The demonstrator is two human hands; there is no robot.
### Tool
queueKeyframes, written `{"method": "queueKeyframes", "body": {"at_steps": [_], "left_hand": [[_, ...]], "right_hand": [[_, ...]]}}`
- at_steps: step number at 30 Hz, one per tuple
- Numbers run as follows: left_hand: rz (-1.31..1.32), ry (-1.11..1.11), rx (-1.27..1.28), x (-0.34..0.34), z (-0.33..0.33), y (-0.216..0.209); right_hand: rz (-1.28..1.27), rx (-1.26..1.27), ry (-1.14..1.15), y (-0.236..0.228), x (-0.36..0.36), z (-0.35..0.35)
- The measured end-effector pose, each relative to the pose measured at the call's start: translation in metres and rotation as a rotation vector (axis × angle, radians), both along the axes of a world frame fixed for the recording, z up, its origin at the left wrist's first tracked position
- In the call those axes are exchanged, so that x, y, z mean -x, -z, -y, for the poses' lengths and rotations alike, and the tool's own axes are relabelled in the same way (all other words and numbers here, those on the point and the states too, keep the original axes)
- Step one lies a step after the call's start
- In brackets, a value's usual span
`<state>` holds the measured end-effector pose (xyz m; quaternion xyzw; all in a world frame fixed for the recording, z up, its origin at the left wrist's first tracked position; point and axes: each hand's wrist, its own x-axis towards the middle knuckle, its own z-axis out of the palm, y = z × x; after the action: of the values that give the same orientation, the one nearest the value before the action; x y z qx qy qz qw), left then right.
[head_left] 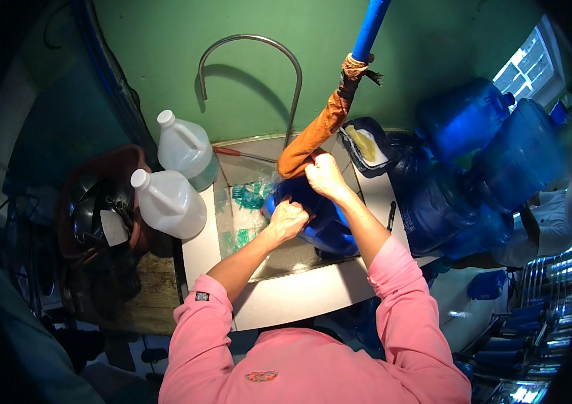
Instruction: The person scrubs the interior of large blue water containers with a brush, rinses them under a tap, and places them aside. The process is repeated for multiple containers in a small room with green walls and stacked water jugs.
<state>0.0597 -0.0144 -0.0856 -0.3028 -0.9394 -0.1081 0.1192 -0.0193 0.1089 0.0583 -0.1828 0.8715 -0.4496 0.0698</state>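
A large blue water jug (332, 232) lies tilted in the tiled sink (279, 264) in front of me. My left hand (289, 219) is closed at the jug's left side, fingers curled against it. My right hand (325, 176) is closed by the lower end of an orange cloth sleeve (316, 138), above the jug. This sleeve is tied with cord round a blue pipe (370, 30) that comes down from above. The sleeve's end meets the jug's upper part; the jug's mouth is hidden. Green translucent plastic (249, 195) lies left of the jug.
Two white plastic jugs (171, 202) stand on the left ledge. Beyond them is a reddish basin (134, 158) of dark items. A curved metal tap (252, 37) rises behind the sink. At right are a dark tub (375, 168), a knife (392, 215), several big blue bottles (464, 118) and another person (549, 222).
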Motion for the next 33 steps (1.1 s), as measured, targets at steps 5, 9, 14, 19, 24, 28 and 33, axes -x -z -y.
{"method": "queueKeyframes", "body": {"at_steps": [5,9,14,19,24,28,33], "left_hand": [[-0.229,0.005,-0.185,0.014,-0.004,-0.008],[0.142,-0.053,-0.333,0.021,-0.007,-0.023],[0.014,-0.078,-0.113,0.021,-0.004,-0.05],[-0.129,-0.104,-0.127,0.028,-0.006,-0.081],[-0.1,-0.113,-0.127,0.041,-0.005,-0.124],[-0.013,-0.133,-0.17,0.049,0.002,-0.164],[0.059,-0.075,-0.353,0.049,0.004,-0.196]], "right_hand": [[-0.127,-0.038,-0.008,0.0,-0.019,-0.004],[-0.315,-0.389,-0.205,0.021,-0.04,-0.036],[-0.407,-0.147,0.399,0.073,-0.075,-0.159],[0.061,-0.555,0.553,0.16,-0.103,-0.246],[-0.021,-0.711,0.471,0.182,-0.075,-0.263],[0.142,-0.082,0.557,0.156,-0.07,-0.251],[0.694,1.062,0.691,0.142,-0.121,-0.226]]}}
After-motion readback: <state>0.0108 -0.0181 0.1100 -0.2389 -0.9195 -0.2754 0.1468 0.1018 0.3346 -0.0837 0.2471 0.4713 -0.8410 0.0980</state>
